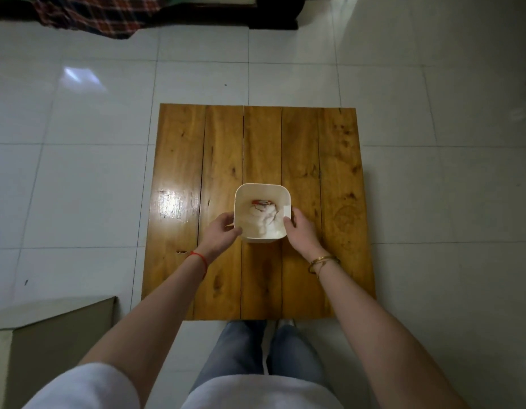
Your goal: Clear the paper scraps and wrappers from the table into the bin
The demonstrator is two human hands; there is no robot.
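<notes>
A small white square bin (263, 188) stands on the wooden table (303, 149), near the middle toward the front. Inside it lie crumpled white paper scraps (263, 221) and a red and white wrapper (260, 202). My left hand (223, 233) grips the bin's left wall, fingers curled round its near corner. My right hand (300, 230) holds the right wall, thumb on the rim. No loose scraps show on the tabletop.
White glossy floor tiles surround the low table. A cardboard box (58, 338) sits at the front left on the floor. A plaid cloth (93, 16) hangs at the far edge. My legs in jeans (255, 349) stand at the table's near edge.
</notes>
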